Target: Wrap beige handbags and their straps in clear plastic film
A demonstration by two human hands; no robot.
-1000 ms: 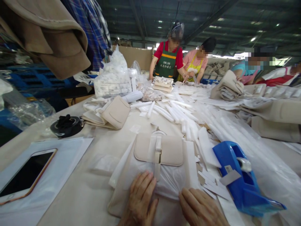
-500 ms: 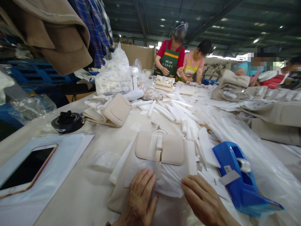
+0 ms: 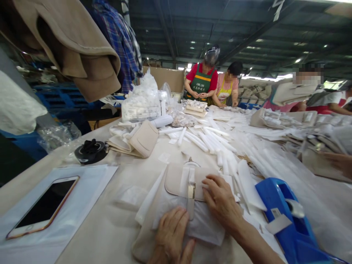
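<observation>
A beige handbag (image 3: pixel 178 181) lies flat in front of me, its lower half wrapped in white tissue paper (image 3: pixel 200 227). A strap with a gold buckle (image 3: pixel 190 190) runs down its flap. My left hand (image 3: pixel 172 234) rests flat on the wrapped lower part, fingers stretched out. My right hand (image 3: pixel 221 200) lies on the right side of the flap beside the strap, fingers extended and pressing down. Neither hand grips anything.
A blue tape dispenser (image 3: pixel 291 220) stands at my right. A phone (image 3: pixel 44 207) lies on white sheets at left, near a black tape roll (image 3: pixel 90 151) and another beige bag (image 3: pixel 141 138). Rolled white paper (image 3: pixel 206 139) covers the table; several co-workers stand at the far end.
My right hand has moved up from the tissue's lower edge onto the bag's flap. My left hand stays on the wrapping. The view has tilted slightly.
</observation>
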